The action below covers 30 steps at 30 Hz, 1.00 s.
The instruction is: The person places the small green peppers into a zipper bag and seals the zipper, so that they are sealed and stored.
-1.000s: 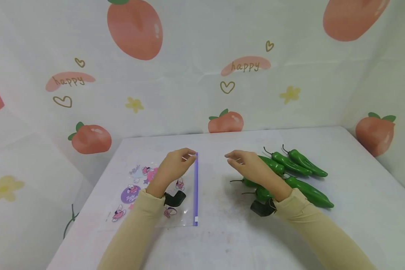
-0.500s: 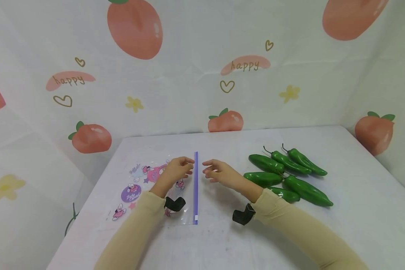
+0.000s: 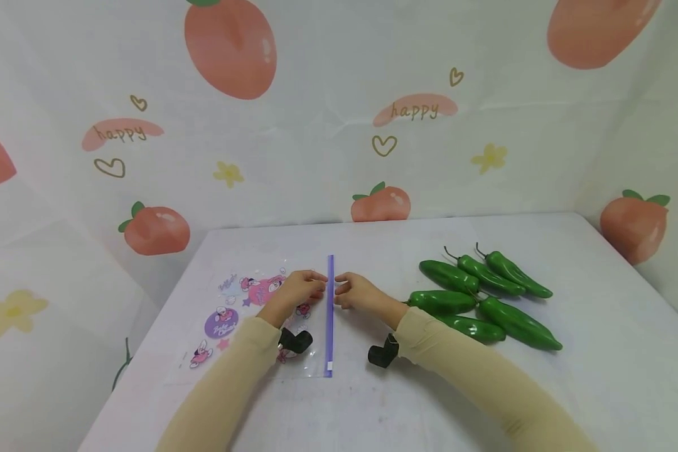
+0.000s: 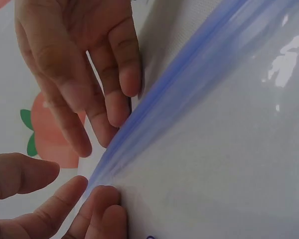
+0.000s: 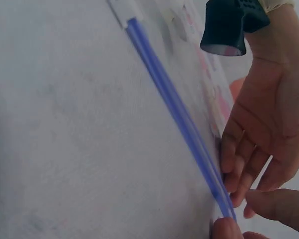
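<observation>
Fingers [image 4: 50, 211] of the left hand [image 3: 295, 291] and right hand [image 3: 367, 294] bend loosely, slightly parted, beside the seal [image 3: 330, 326] of the bag [image 3: 248, 317] lying left of centre on the desk [image 3: 384, 411], peppers [image 3: 488, 277] at right.

The right hand [image 3: 363, 294] has moved from above the green peppers [image 3: 500, 312] to beside the purple zip [image 3: 330, 333].

left grip [image 3: 297, 292] faces right grip [image 3: 364, 294], fingers [image 4: 123, 62] loosely bent.
</observation>
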{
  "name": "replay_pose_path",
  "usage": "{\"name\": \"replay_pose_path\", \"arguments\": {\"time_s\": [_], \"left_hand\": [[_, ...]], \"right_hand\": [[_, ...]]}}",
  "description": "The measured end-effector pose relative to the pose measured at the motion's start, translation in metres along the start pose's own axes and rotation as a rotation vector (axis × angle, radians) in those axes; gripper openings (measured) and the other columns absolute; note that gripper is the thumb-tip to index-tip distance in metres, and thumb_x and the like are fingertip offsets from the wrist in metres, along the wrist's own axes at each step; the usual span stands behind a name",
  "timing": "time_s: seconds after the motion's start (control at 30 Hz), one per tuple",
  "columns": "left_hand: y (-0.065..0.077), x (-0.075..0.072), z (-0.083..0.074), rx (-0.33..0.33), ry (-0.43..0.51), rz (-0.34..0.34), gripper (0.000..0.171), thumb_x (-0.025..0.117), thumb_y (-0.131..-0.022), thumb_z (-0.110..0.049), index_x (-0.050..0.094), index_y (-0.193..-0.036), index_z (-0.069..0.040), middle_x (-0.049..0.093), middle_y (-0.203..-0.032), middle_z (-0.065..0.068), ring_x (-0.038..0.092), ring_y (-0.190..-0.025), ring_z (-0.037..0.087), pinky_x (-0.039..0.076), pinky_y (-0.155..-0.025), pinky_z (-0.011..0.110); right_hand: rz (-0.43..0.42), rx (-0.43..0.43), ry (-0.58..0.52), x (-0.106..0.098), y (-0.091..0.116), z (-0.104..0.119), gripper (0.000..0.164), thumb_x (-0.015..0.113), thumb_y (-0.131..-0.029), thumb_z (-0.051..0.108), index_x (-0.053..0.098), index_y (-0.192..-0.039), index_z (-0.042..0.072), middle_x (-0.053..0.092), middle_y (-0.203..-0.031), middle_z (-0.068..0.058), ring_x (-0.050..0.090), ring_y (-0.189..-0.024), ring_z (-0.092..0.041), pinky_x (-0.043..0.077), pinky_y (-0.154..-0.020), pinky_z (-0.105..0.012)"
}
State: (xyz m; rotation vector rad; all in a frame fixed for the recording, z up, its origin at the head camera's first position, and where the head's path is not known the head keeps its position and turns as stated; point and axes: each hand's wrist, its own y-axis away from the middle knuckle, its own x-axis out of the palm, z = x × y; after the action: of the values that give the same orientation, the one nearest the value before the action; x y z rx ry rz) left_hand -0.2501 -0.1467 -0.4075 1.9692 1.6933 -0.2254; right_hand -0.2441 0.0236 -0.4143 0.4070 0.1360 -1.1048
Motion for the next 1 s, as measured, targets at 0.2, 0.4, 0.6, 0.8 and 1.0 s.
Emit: {"name": "replay_pose_path", "arguments": {"time_s": [0.2, 0.4, 0.6, 0.8, 1.0], "left_hand": [[-0.003, 0.002, -0.003, 0.000, -0.045, 0.018, 0.027, 0.057, -0.092, -0.009, 0.066, -0.115, 0.003, 0.066, -0.097, 0.011, 0.061, -0.079, 0.014, 0.055, -0.072, 0.025], [-0.007, 0.003, -0.004, -0.009, -0.111, 0.022, 0.026, 0.063, -0.090, -0.011, 0.065, -0.113, 0.001, 0.064, -0.094, 0.010, 0.059, -0.076, 0.016, 0.052, -0.067, 0.024], [-0.013, 0.004, 0.000, 0.001, -0.160, 0.028, 0.029, 0.069, -0.085, -0.013, 0.063, -0.111, -0.001, 0.061, -0.086, 0.007, 0.055, -0.066, 0.013, 0.048, -0.058, 0.022], [-0.013, 0.006, -0.002, -0.024, -0.234, 0.024, 0.037, 0.075, -0.081, -0.019, 0.061, -0.112, -0.005, 0.055, -0.077, 0.003, 0.050, -0.059, 0.012, 0.042, -0.055, 0.022], [-0.011, 0.008, -0.007, -0.037, -0.306, 0.010, 0.042, 0.080, -0.076, -0.022, 0.060, -0.111, -0.009, 0.052, -0.066, 0.002, 0.048, -0.057, 0.014, 0.037, -0.055, 0.025]], "right_hand": [[-0.003, 0.008, 0.063, 0.000, -0.008, -0.001, 0.062, 0.069, -0.078, -0.006, 0.047, -0.136, -0.006, 0.062, -0.103, -0.013, 0.057, -0.080, -0.015, 0.053, -0.072, -0.026], [0.008, 0.023, 0.161, 0.000, -0.010, 0.002, 0.069, 0.078, -0.074, -0.005, 0.047, -0.136, -0.001, 0.055, -0.089, -0.005, 0.052, -0.075, -0.013, 0.046, -0.066, -0.021], [0.029, 0.020, 0.174, -0.001, -0.007, 0.003, 0.073, 0.079, -0.072, -0.006, 0.045, -0.136, 0.000, 0.049, -0.084, -0.003, 0.048, -0.072, -0.013, 0.041, -0.062, -0.021], [0.039, -0.015, 0.176, 0.001, -0.002, 0.004, 0.075, 0.080, -0.072, -0.006, 0.043, -0.137, -0.002, 0.050, -0.084, -0.003, 0.048, -0.069, -0.012, 0.039, -0.060, -0.020], [0.036, -0.039, 0.179, 0.001, -0.002, 0.003, 0.076, 0.080, -0.070, -0.006, 0.043, -0.137, -0.003, 0.050, -0.084, -0.004, 0.048, -0.068, -0.012, 0.039, -0.060, -0.020]]}}
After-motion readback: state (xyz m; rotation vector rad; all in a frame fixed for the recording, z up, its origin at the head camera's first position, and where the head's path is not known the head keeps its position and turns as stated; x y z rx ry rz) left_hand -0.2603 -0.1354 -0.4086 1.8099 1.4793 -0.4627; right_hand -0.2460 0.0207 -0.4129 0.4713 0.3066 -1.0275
